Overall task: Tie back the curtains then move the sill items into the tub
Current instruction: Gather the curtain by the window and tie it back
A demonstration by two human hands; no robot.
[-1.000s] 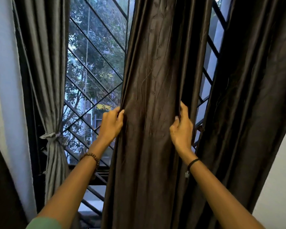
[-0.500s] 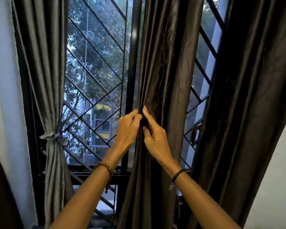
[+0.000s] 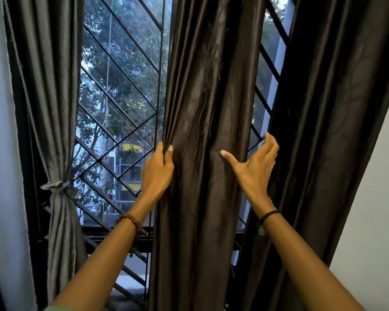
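The left hand [image 3: 157,169] pinches the left edge of the middle dark curtain [image 3: 207,131], while the right hand [image 3: 254,167] is spread open at its right edge, gripping nothing — so the slick, heavy folds could slide out of that one-sided pinch and fan across the window again. The grey curtain [image 3: 54,108] at the window's left edge is already knotted back; the window grille [image 3: 121,70] stands close behind, and neither sill items nor tub are in view.

Both forearms are left bare. A brown beaded bracelet [image 3: 130,223] is worn on the left wrist, and a thin black band [image 3: 268,215] with a small charm on the right. A green sleeve edge [image 3: 54,308] is glimpsed at the left arm.
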